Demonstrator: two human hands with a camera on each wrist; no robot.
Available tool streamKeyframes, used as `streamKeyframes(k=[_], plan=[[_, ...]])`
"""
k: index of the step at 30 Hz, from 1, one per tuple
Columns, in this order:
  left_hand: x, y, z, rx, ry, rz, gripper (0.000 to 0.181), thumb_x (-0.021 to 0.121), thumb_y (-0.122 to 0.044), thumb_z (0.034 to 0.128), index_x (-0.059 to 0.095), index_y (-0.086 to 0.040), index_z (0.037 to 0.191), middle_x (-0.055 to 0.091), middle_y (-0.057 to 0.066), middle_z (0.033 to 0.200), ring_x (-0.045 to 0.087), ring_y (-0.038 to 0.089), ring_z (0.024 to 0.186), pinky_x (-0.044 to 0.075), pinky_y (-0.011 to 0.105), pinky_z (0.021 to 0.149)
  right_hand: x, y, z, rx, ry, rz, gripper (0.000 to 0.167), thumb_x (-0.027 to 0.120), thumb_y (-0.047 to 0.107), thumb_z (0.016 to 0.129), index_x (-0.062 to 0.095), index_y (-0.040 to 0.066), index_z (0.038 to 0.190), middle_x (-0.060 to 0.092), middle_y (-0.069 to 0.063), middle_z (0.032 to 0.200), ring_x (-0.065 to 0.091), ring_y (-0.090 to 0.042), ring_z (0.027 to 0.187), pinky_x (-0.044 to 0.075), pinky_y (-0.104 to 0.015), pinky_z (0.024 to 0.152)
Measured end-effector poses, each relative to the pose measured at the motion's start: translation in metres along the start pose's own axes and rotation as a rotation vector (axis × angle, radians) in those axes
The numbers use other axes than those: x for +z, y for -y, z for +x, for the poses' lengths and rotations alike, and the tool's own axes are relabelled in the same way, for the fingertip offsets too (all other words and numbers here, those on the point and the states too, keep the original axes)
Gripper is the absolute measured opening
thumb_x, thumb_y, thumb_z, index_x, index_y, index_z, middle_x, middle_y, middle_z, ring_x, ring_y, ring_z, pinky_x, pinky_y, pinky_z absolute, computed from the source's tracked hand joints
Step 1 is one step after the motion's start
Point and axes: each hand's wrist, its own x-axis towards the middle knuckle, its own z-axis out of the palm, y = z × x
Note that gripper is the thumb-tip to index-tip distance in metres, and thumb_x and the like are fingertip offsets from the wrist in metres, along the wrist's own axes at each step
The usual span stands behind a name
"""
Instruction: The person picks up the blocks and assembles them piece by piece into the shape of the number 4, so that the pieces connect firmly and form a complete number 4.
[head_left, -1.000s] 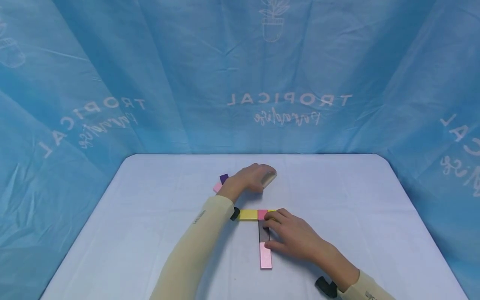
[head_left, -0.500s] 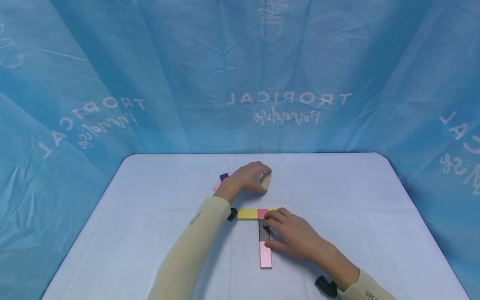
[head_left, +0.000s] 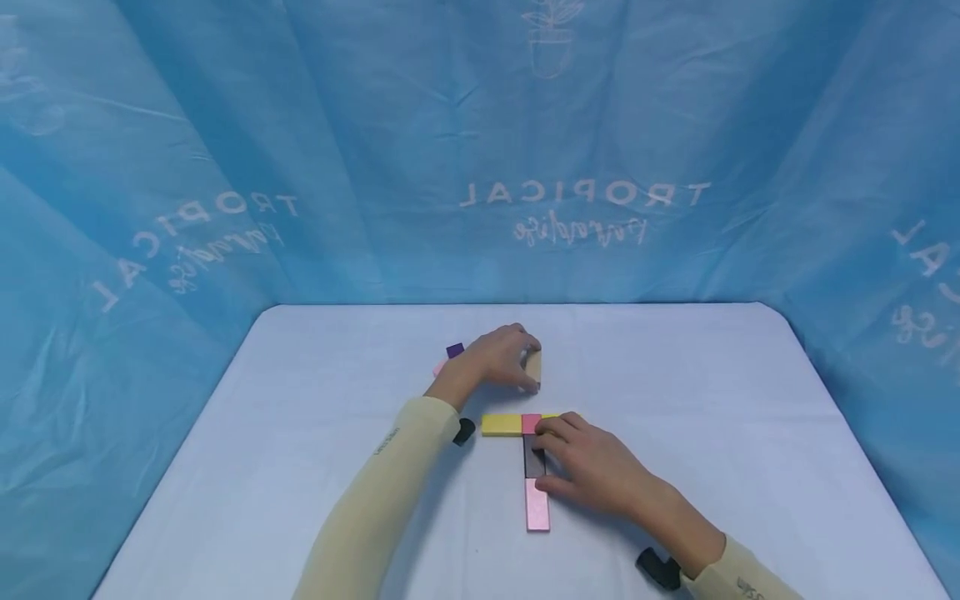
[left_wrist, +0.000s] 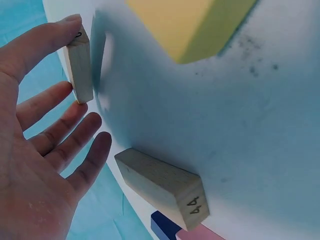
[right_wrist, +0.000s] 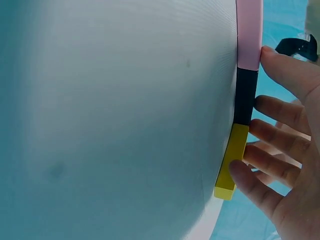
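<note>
Beyond the row of blocks, my left hand (head_left: 497, 357) pinches a bare wooden block (head_left: 533, 368) between thumb and fingertips. In the left wrist view, that wooden block (left_wrist: 80, 70) stands on edge by the thumb, and a dark mark shows on its end. My right hand (head_left: 600, 465) rests its fingertips along a T of blocks, fingers spread and slightly bent. The T has a yellow block (head_left: 501, 426), a small hot-pink block (head_left: 531, 423), a dark grey block (head_left: 533, 460) and a pale pink block (head_left: 537, 505). Right-hand fingers mostly cover the yellow part on the right.
Another wooden block (left_wrist: 165, 187) with handwritten marks lies near the left hand. Beside the left wrist are a dark purple block (head_left: 455, 350) and a pink block (head_left: 439, 367), partly hidden. A blue printed curtain (head_left: 405, 208) surrounds the white table (head_left: 675, 375).
My left hand has drawn slightly back and left, and the wooden block in it has turned from slanted to nearly straight. My right hand has stayed on the T of blocks.
</note>
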Motion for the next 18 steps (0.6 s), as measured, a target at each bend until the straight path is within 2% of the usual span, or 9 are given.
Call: streamKeyframes(k=[6,12,18], plan=[[0.001,-0.002,-0.008,-0.001,-0.017,-0.022,0.068,0.080,-0.051,0.0709,0.059,-0.022,0.129,0.053,-0.001,0.124,0.049,0.014,0.098,0.049,0.036,0.085,-0.003,-0.002,0.000,0.001,0.003,0.004,0.049,0.065,0.056,0.084,0.064,0.024,0.121,0.052,0.008,0.127,0.044,-0.013,0.118,0.046,-0.036,0.092],[0.004,-0.004,-0.017,0.002,-0.005,-0.014,0.066,0.078,-0.053,0.0714,0.060,-0.024,0.128,0.053,-0.003,0.123,0.049,0.013,0.100,0.049,0.034,0.084,-0.003,-0.001,0.000,-0.002,0.019,0.024,0.050,0.065,0.056,0.085,0.064,0.023,0.122,0.052,0.007,0.128,0.044,-0.014,0.120,0.046,-0.037,0.093],[0.007,-0.006,-0.021,0.006,-0.015,-0.019,0.062,0.079,-0.052,0.0709,0.062,-0.026,0.124,0.053,-0.004,0.121,0.050,0.013,0.103,0.049,0.036,0.086,-0.003,-0.001,0.000,-0.013,0.011,0.011,0.051,0.064,0.057,0.085,0.063,0.023,0.124,0.052,0.007,0.129,0.043,-0.014,0.120,0.046,-0.037,0.093]])
